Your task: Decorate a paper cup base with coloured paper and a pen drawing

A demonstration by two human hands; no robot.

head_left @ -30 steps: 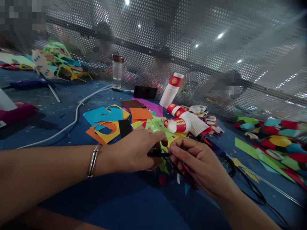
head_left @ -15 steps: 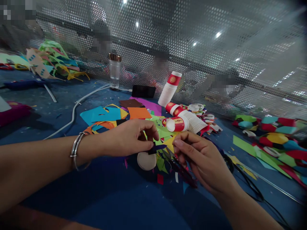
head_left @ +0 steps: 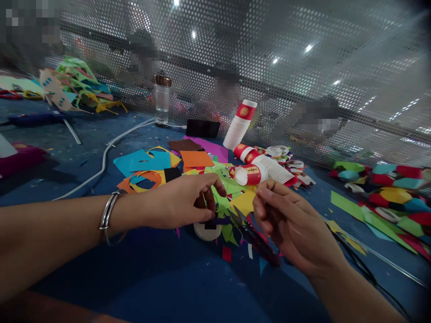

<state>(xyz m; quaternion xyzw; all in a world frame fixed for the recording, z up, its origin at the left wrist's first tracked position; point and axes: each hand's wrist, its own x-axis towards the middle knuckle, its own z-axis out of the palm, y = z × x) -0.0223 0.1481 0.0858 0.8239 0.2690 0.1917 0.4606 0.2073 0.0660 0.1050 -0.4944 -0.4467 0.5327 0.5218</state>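
Observation:
My left hand (head_left: 183,197), with a silver bangle at its wrist, has its index finger raised and curled. Its thumb and another finger close on a small black piece of paper (head_left: 211,223). A dark blue strip (head_left: 222,220) juts from that piece to the right. Below them a round white disc (head_left: 204,233) is partly covered. My right hand (head_left: 283,215) is apart from the left, thumb and index finger pressed together; whatever is between them cannot be made out. Dark-handled scissors (head_left: 257,240) lie on the table just left of the right hand, blades pointing up-left.
Coloured paper sheets, like the cyan one (head_left: 144,161) and an orange one (head_left: 197,158), lie beyond my hands. Red-and-white paper cups (head_left: 251,174) and a leaning cup stack (head_left: 239,128) stand behind. A phone (head_left: 202,128), bottle (head_left: 162,101) and white cable (head_left: 104,157) line the back.
My right hand has drawn away to the right from the left hand. The black piece and blue strip have come lower, over the white disc.

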